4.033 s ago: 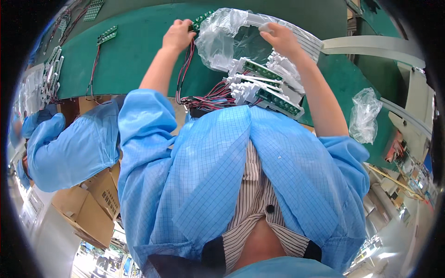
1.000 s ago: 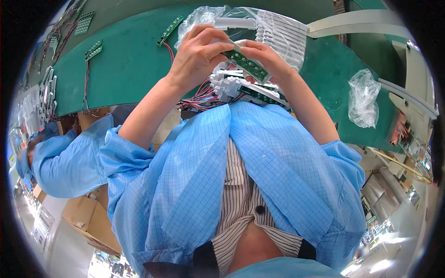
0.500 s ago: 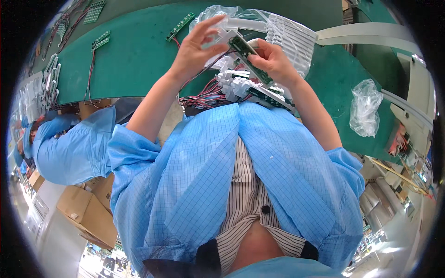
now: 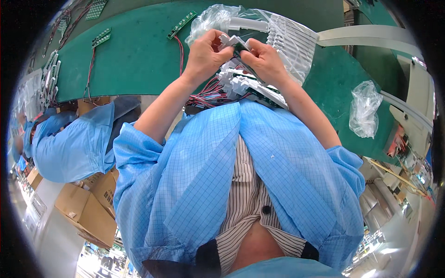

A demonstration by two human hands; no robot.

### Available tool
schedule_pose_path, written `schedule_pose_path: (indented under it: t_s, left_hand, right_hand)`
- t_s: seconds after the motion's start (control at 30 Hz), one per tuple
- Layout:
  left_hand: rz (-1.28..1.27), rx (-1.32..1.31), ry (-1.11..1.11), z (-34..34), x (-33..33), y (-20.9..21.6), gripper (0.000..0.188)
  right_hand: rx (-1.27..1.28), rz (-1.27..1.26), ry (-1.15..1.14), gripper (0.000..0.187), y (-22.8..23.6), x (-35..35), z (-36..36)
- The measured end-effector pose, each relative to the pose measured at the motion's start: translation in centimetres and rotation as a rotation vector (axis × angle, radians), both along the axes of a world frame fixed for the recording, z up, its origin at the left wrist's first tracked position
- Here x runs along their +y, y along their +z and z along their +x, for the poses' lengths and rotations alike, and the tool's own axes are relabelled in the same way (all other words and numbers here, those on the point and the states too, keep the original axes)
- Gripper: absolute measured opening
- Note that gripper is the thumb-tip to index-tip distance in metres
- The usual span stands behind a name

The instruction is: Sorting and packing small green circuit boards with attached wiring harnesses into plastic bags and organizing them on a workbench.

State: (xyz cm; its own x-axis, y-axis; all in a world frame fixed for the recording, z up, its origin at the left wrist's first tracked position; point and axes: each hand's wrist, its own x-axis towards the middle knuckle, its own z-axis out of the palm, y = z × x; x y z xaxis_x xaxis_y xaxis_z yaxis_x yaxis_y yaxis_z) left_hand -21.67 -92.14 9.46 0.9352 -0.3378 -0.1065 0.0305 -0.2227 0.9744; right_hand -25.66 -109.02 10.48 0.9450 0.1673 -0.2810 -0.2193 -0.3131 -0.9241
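Note:
Between my two hands is a green circuit board in a white plastic frame point(image 4: 239, 47). My left hand point(image 4: 207, 54) pinches its left end, thumb on the board. My right hand point(image 4: 265, 60) grips the other side, with the thumb pressed on the board's face. My fingers cover much of the board. Just below, by my body, lies a pile of white plastic frames with boards point(image 4: 252, 86). A bundle of red and black wires point(image 4: 211, 94) spreads out to the left of that pile.
Clear plastic wrap point(image 4: 211, 21) and a stack of white plastic strips point(image 4: 292, 44) lie beyond my hands. Wired green boards point(image 4: 181, 25) sit on the green table mat point(image 4: 134, 60). Crumpled plastic point(image 4: 365, 109) is at the right. A person in blue point(image 4: 74, 148) is at the left, near cardboard boxes point(image 4: 85, 213).
My left hand has moved from open beside the board to closed on its left end. The board has tilted, and more of its white frame shows.

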Motion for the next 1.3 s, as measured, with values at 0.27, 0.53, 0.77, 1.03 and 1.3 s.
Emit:
schedule_pose_path:
  t_s: [0.27,0.53,0.77,1.03,1.3]
  left_hand:
    - [-0.183,0.101,-0.005,-0.4,0.0,-0.7,0.023]
    - [-0.034,0.052,0.056,-1.3,-0.4,-1.4,0.022]
    - [-0.009,0.055,0.109,-1.1,-0.7,-2.5,0.023]
    - [-0.306,0.359,-0.06,-0.9,0.8,-0.7,0.028]
    - [0.212,0.265,-0.277,3.1,8.9,5.9,0.029]
  right_hand:
    - [-0.044,-0.084,-0.066,0.019,-0.5,0.2,-0.4]
    - [-0.245,-0.488,-0.008,0.03,0.4,0.5,-0.3]
    - [-0.241,-0.483,0.014,0.029,-0.7,0.3,0.3]
    - [0.003,-0.161,0.018,0.026,-0.4,-0.4,0.3]
    - [0.093,0.079,-0.009,0.016,2.9,-7.6,-0.2]
